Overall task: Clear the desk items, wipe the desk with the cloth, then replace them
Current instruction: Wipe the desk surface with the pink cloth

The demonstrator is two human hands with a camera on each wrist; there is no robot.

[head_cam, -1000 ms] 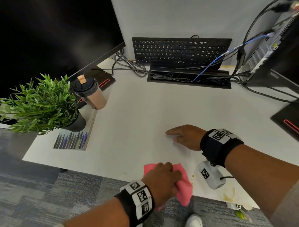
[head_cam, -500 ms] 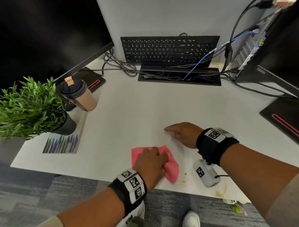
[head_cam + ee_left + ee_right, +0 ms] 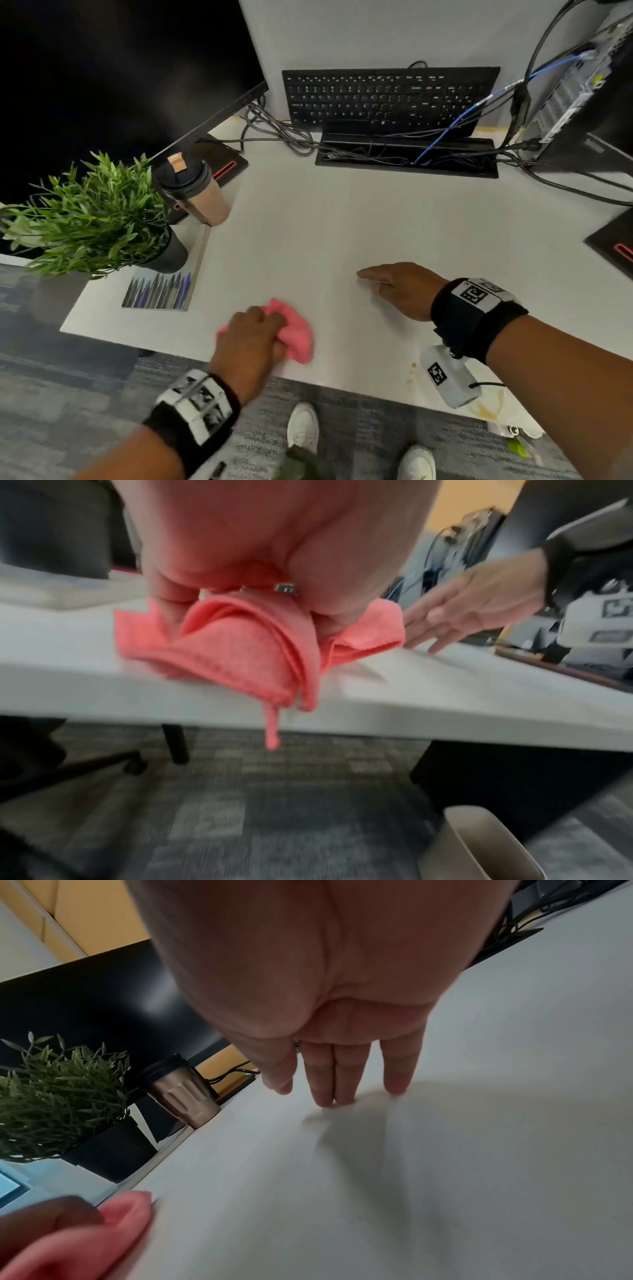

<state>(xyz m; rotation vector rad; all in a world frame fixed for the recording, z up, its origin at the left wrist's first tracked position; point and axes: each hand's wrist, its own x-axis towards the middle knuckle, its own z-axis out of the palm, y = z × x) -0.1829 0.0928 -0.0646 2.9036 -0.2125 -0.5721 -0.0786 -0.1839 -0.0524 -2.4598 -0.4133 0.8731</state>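
Observation:
My left hand (image 3: 253, 337) grips a bunched pink cloth (image 3: 296, 334) on the white desk (image 3: 342, 222), close to the front edge. In the left wrist view the cloth (image 3: 240, 647) is folded under my curled fingers, and a corner hangs over the edge. My right hand (image 3: 394, 284) rests flat on the desk to the right of the cloth, fingers straight and holding nothing; its fingertips (image 3: 325, 1099) touch the surface. A potted green plant (image 3: 89, 219), a tan travel cup with a black lid (image 3: 195, 195) and a notebook with a pencil picture (image 3: 161, 287) stand at the left side.
A black keyboard (image 3: 387, 96) leans against the back wall above a cable tray (image 3: 404, 157). Monitors stand at left (image 3: 120, 75) and right, with a computer case (image 3: 582, 92) at the back right. Yellowish stains (image 3: 486, 407) mark the front right corner. A waste bin (image 3: 479, 842) sits under the desk.
My left hand has slid the pink cloth leftward along the front of the desk. The right hand has stayed flat in about the same spot.

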